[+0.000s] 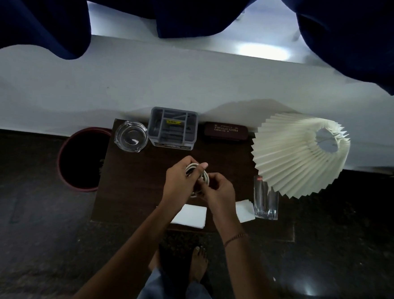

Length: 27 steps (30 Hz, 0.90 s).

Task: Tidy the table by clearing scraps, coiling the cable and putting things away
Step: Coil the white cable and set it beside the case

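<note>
Over the middle of the dark wooden table, both hands hold a white cable wound into a small coil. My left hand wraps around the coil's left side, fingers closed through the loops. My right hand pinches the coil's right side. Most of the cable is hidden by the fingers. A grey desk organiser with compartments stands at the back of the table. Two white paper pieces lie near the front edge: one between my forearms, one right of my right wrist.
A glass ashtray sits at the back left, a brown glasses case at the back right. A pleated white lampshade overhangs the right side, a tall drinking glass below it. A dark round bin stands on the floor left.
</note>
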Each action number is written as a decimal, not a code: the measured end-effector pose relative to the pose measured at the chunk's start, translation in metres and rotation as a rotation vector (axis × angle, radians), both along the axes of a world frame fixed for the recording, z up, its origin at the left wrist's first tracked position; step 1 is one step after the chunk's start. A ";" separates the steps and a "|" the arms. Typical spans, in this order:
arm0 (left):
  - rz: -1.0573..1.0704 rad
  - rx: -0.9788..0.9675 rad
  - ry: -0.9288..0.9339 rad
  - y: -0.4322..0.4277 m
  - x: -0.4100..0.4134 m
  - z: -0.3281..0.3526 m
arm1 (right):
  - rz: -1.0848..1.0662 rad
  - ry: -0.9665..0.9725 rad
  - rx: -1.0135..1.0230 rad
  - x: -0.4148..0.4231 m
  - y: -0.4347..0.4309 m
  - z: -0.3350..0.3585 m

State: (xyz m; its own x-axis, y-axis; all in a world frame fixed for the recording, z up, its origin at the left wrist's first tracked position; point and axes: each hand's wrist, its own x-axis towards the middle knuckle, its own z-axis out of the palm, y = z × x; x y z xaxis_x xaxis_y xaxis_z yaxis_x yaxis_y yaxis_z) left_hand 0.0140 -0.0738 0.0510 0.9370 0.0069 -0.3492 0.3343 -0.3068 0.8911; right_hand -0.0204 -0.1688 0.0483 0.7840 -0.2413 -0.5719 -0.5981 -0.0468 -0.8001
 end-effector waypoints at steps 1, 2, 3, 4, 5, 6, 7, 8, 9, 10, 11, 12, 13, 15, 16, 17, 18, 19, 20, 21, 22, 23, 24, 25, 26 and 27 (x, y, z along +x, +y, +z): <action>0.011 0.008 -0.004 0.002 0.001 0.001 | 0.005 0.032 0.136 0.001 -0.003 0.000; 0.017 0.016 -0.006 0.004 0.002 0.001 | 0.019 0.056 0.303 0.001 -0.007 0.001; 0.017 0.022 -0.007 0.006 0.003 0.002 | 0.031 0.069 0.447 0.001 -0.011 0.003; 0.006 0.032 -0.010 0.007 0.004 0.001 | 0.032 0.078 0.535 0.000 -0.014 0.004; -0.008 0.043 -0.012 0.008 0.005 0.001 | 0.031 0.082 0.551 0.001 -0.016 0.005; -0.017 0.052 -0.010 0.008 0.004 0.000 | 0.028 0.078 0.500 0.002 -0.016 0.003; -0.015 0.052 -0.006 0.008 0.004 -0.001 | 0.037 0.062 0.387 0.003 -0.013 0.003; -0.002 0.047 -0.008 0.007 0.004 -0.002 | 0.058 0.038 0.211 0.004 -0.009 0.001; 0.017 0.044 -0.017 0.006 0.003 -0.002 | 0.088 0.004 -0.005 0.006 -0.004 0.002; 0.034 0.046 -0.030 0.006 0.003 -0.002 | 0.123 -0.050 -0.225 0.007 0.001 0.004; 0.041 0.045 -0.042 0.005 0.003 -0.001 | 0.148 -0.118 -0.392 0.009 0.004 0.007; 0.037 0.034 -0.049 0.003 0.003 0.000 | 0.160 -0.176 -0.492 0.010 0.007 0.011; 0.030 0.012 -0.054 0.001 0.002 0.002 | 0.165 -0.213 -0.542 0.011 0.008 0.014; 0.020 -0.024 -0.054 -0.004 0.001 0.004 | 0.178 -0.244 -0.578 0.013 0.008 0.016; 0.022 -0.029 -0.050 -0.005 0.002 0.004 | 0.182 -0.243 -0.593 0.013 0.008 0.015; 0.028 -0.030 -0.046 -0.005 0.003 0.004 | 0.190 -0.229 -0.602 0.015 0.006 0.015; 0.037 -0.033 -0.036 -0.004 0.004 0.003 | 0.198 -0.198 -0.579 0.016 0.004 0.015; 0.050 -0.042 -0.015 -0.002 0.006 0.001 | 0.217 -0.158 -0.518 0.018 0.000 0.016; 0.067 -0.066 0.019 0.001 0.006 -0.001 | 0.253 -0.119 -0.422 0.020 -0.005 0.018; 0.082 -0.104 0.055 0.004 0.007 -0.003 | 0.299 -0.089 -0.319 0.021 -0.008 0.020; 0.087 -0.143 0.085 0.007 0.008 -0.005 | 0.344 -0.083 -0.270 0.021 -0.011 0.023; 0.079 -0.173 0.110 0.009 0.008 -0.006 | 0.384 -0.104 -0.300 0.021 -0.011 0.025; 0.063 -0.200 0.132 0.011 0.008 -0.008 | 0.414 -0.135 -0.376 0.020 -0.010 0.026; 0.041 -0.226 0.154 0.011 0.008 -0.009 | 0.427 -0.169 -0.461 0.020 -0.010 0.026; 0.016 -0.254 0.175 0.011 0.007 -0.010 | 0.427 -0.192 -0.528 0.020 -0.009 0.026; -0.007 -0.287 0.193 0.010 0.007 -0.011 | 0.421 -0.203 -0.564 0.020 -0.009 0.026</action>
